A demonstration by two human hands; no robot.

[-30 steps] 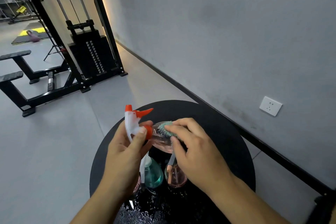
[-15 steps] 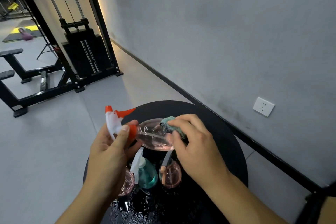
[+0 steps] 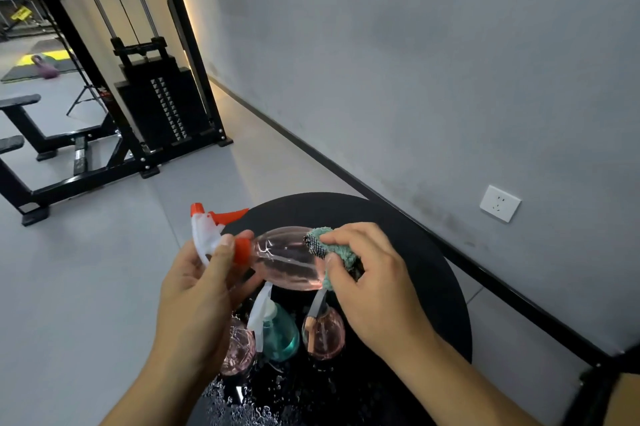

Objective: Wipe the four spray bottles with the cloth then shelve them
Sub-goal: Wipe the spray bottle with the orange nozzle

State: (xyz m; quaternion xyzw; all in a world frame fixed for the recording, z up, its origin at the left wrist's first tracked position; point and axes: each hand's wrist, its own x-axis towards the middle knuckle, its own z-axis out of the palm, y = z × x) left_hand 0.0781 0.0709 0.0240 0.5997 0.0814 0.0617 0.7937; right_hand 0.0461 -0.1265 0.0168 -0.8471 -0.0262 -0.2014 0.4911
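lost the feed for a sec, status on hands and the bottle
Left hand grips the orange-trigger spray bottle by its neck, held sideways. Right hand presses the teal cloth on its base end. Three bottles wait on the wet black table. Nothing blocking.

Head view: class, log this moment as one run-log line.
step: wiping | left hand: holds pink spray bottle at neck | right hand: presses cloth on bottle | three bottles wait on table
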